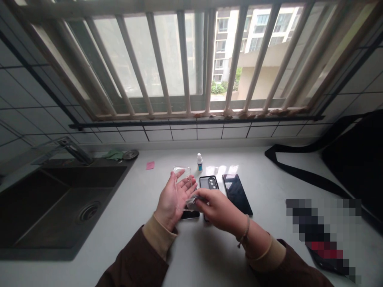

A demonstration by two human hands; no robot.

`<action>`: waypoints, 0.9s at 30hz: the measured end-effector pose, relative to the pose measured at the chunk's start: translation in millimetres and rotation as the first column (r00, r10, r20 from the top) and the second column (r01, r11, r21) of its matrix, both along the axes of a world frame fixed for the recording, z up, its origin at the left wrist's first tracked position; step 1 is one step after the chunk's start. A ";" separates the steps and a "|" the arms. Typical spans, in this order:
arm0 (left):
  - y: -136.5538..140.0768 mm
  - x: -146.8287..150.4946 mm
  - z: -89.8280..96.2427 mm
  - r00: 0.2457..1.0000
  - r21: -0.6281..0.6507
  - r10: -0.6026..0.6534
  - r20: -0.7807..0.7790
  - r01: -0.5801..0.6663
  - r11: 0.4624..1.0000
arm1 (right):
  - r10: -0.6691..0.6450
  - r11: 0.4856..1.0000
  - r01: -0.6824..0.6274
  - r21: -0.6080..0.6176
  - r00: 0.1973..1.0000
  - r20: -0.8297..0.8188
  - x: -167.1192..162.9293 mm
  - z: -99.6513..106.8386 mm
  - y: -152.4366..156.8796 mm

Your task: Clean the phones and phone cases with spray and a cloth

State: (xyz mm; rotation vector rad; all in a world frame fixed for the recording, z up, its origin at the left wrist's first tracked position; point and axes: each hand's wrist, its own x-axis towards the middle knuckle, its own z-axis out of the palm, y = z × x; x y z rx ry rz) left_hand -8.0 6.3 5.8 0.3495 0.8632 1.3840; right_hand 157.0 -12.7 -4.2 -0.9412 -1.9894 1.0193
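Observation:
A clear phone case [182,169] rests across my left hand [176,195], which is turned palm up with its fingers spread behind the see-through plastic. My right hand [214,205] pinches a small grey cloth [193,202] against the near end of the case. Under my hands, a dark phone [190,215] lies partly hidden on the counter. A black phone case [205,181] with camera cut-outs shows beyond my right hand, its lower part covered. To the right of it lies another dark phone [238,194], face up.
A small white bottle [199,164] stands behind the phones on the white counter [128,223]. A pink paper slip [150,165] lies to its left. The sink [68,211] with a faucet [74,151] is at left. At right are a black bag strap [305,174] and a pixelated object [326,239].

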 end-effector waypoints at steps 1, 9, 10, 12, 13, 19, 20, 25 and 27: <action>-0.8 -0.7 0.9 0.998 0.013 -0.057 0.010 0.057 0.998 | -0.048 0.996 0.038 -0.079 0.991 -0.126 2.4 0.8 2.3; -18.8 -3.1 5.3 0.787 -0.009 -0.600 -0.144 0.605 0.796 | -0.627 0.773 0.538 -0.335 0.568 -0.534 32.7 -9.3 33.5; -20.8 -3.1 6.0 0.743 -0.034 -0.650 -0.160 0.654 0.756 | -0.594 0.803 0.484 -0.348 0.604 -0.531 33.1 -10.6 34.6; -23.3 -3.1 6.8 0.666 -0.073 -0.727 -0.169 0.727 0.683 | -0.479 0.870 0.301 -0.390 0.700 -0.529 29.8 -12.4 33.5; -23.7 -3.0 6.9 0.643 -0.083 -0.746 -0.170 0.745 0.661 | -0.409 0.889 0.195 -0.414 0.743 -0.529 26.8 -12.9 31.7; -19.1 -3.7 3.3 0.727 -0.086 -0.659 -0.194 0.657 0.749 | -0.265 0.874 -0.070 -0.480 0.761 -0.593 13.0 -11.5 22.8; -17.9 -4.1 2.9 0.751 -0.083 -0.631 -0.195 0.628 0.774 | -0.280 0.872 -0.068 -0.485 0.743 -0.608 12.6 -11.3 23.1; -11.8 -4.8 0.3 0.840 -0.099 -0.517 -0.166 0.508 0.856 | -0.288 0.929 0.056 -0.367 0.733 -0.617 14.1 -16.1 26.2; -9.6 -4.0 -3.3 0.872 -0.104 -0.466 -0.148 0.455 0.885 | -0.261 0.963 0.180 -0.201 0.811 -0.523 14.1 -18.4 24.6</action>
